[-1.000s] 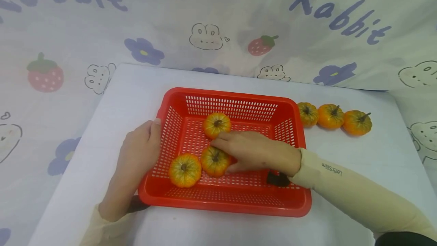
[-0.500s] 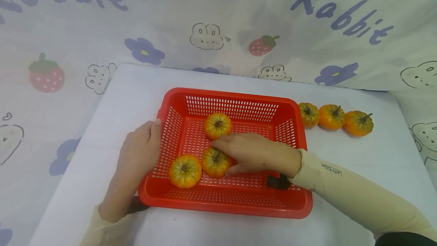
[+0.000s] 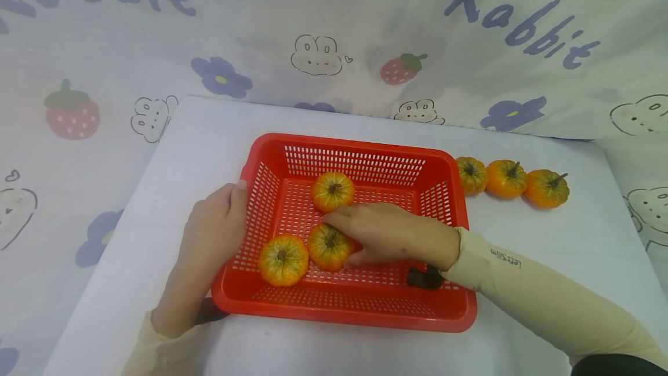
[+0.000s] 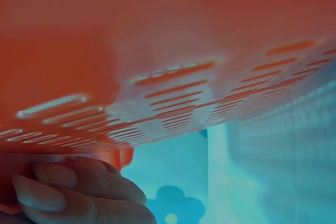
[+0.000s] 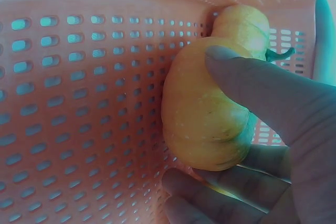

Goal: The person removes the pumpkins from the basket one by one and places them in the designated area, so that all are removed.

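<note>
A red plastic basket [image 3: 344, 321] with slotted walls holds 3 small orange-yellow pumpkins. My left hand [image 3: 215, 225] grips the basket's left rim; in the left wrist view its curled fingers [image 4: 79, 192] show beneath the rim. Inside the basket, my right hand [image 3: 378, 231] holds the middle pumpkin [image 3: 330, 246], its thumb on one side and fingers round the other, as the right wrist view shows. That pumpkin sits on the basket floor. One pumpkin [image 3: 283, 260] lies left of it, and another pumpkin [image 3: 332, 191] lies behind it, near the right fingertips.
Right of the basket, 3 more pumpkins stand in a row on the white table [image 3: 532, 260]: a near-basket pumpkin [image 3: 471, 176], a middle pumpkin [image 3: 505, 179] and an outer pumpkin [image 3: 545, 188]. A printed curtain [image 3: 355, 16] hangs behind. A black wrist device [image 3: 425, 277] shows below the right wrist.
</note>
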Tool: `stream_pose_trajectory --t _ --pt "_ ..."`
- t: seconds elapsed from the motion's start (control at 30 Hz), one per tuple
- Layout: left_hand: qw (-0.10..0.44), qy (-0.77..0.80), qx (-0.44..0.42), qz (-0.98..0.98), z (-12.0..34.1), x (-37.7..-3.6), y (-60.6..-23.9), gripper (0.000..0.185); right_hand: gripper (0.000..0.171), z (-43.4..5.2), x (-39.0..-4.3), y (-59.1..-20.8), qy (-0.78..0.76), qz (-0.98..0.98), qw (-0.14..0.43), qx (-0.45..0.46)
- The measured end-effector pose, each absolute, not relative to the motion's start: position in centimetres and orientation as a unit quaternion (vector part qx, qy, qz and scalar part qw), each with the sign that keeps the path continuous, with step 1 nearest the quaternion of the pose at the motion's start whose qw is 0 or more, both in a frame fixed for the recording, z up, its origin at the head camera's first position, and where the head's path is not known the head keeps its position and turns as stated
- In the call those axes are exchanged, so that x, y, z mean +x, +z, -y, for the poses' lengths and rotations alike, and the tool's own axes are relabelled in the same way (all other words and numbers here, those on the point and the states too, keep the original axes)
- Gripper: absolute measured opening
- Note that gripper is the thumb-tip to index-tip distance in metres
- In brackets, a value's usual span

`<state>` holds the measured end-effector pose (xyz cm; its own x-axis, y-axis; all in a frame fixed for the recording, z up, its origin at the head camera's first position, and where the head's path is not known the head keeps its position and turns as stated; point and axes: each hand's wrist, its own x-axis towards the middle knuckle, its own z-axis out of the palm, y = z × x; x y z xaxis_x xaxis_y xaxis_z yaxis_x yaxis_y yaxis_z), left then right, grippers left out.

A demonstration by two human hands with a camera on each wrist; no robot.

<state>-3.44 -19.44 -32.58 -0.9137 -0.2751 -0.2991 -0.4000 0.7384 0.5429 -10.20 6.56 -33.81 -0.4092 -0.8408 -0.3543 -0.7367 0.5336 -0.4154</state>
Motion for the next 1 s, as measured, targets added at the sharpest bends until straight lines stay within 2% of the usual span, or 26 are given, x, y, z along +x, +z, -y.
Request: stream_pose_trajectory --t 1.0 --pt "0.101 0.314 -0.184 -0.926 19.52 -3.50 -32.72 0.053 0.081 -6.54 -10.20 -33.85 -0.103 -0.834 0.269 -0.471"
